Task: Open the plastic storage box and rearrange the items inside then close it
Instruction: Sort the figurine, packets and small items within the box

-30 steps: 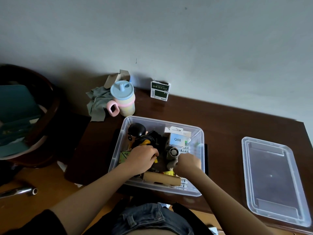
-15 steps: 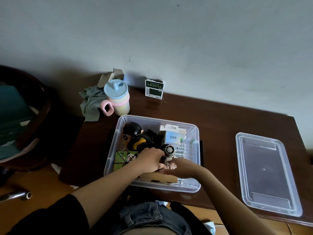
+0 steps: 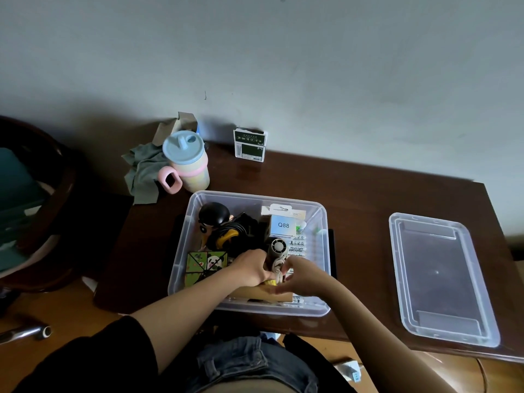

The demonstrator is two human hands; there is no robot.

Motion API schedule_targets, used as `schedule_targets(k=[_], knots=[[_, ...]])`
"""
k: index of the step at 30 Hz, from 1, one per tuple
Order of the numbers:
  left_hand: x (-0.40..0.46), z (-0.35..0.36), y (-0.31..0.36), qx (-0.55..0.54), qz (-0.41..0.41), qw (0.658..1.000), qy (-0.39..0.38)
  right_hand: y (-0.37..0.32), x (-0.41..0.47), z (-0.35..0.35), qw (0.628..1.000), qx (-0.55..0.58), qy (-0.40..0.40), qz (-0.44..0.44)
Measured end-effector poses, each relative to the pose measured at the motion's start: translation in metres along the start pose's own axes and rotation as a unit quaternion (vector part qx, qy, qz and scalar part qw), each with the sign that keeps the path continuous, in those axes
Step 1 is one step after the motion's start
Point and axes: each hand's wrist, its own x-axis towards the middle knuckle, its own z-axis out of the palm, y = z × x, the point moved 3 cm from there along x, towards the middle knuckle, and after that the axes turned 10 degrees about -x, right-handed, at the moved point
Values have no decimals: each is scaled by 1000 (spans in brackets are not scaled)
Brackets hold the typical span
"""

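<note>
Open storage box (image 3: 181,268) on desk (image 3: 360,194): left hand (image 3: 251,269) and right hand (image 3: 302,276) both gripping small fan (image 3: 276,255) near front wall; lid (image 3: 442,279) well right.

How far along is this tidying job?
Opening is done: the lid lies on the table, right of the storage box. Sorting is underway: left hand and right hand work at a small fan inside. Closing remains.

storage box (image 3: 195,211): clear plastic, open, crammed with items, mid-table | lid (image 3: 442,279): clear, off, flat on table, well right of box
</note>
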Motion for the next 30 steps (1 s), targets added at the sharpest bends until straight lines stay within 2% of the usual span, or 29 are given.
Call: schedule_targets(k=[12,19,24,26,30], knots=[[5,3,-3,-35,-5,998,-42,7,-3,-3,984,173,-31,-1],[5,4,-2,-53,13,997,-57,8,-4,-8,987,159,-26,-1],[-6,-14,2,35,66,997,-13,8,-7,-17,989,147,-24,-26],[-14,-27,4,88,106,990,30,8,-9,-20,987,158,-22,-33],[-34,-54,4,88,164,971,148,8,-10,-29,989,130,60,-33]])
